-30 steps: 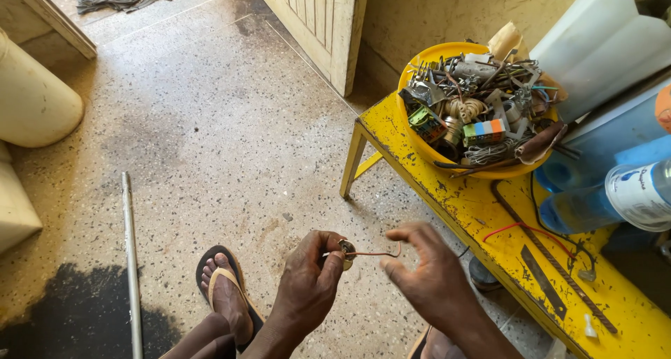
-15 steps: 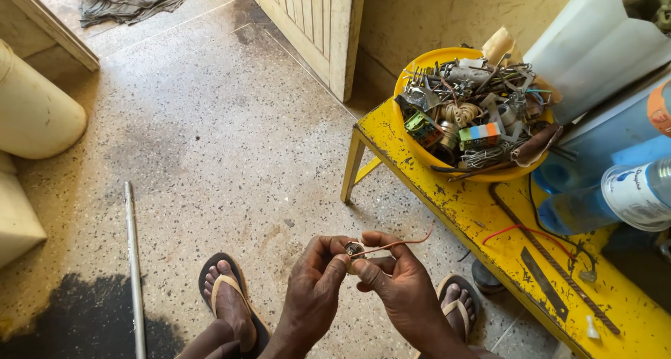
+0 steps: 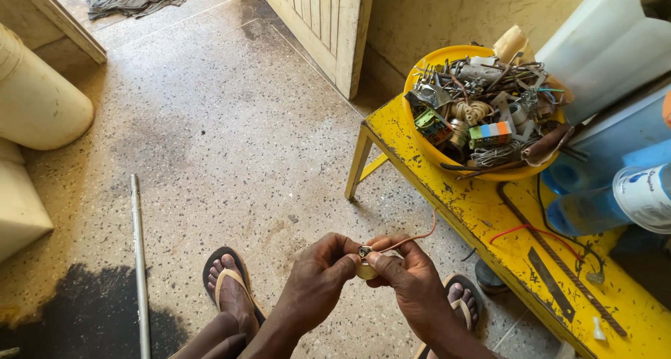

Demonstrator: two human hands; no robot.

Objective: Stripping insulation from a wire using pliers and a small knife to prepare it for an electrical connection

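I count two hands at work, both low in the middle of the view above the floor: my left hand (image 3: 318, 278) and my right hand (image 3: 409, 282) meet fingertip to fingertip around one small pale round part (image 3: 365, 267) with a metal fitting on top. Both grips are closed on it, the left pinching from its side with thumb and forefinger, the right curled around the other side with knuckles up. One thin reddish wire (image 3: 412, 239) runs from the part up and right toward the yellow surface (image 3: 489, 226). On that surface stands one yellow bowl (image 3: 447, 55) heaped with metal scraps and coils (too tangled to count). Two sandalled feet sit below the hands, and one long metal rod (image 3: 138, 261) lies on the floor to the left, well apart.
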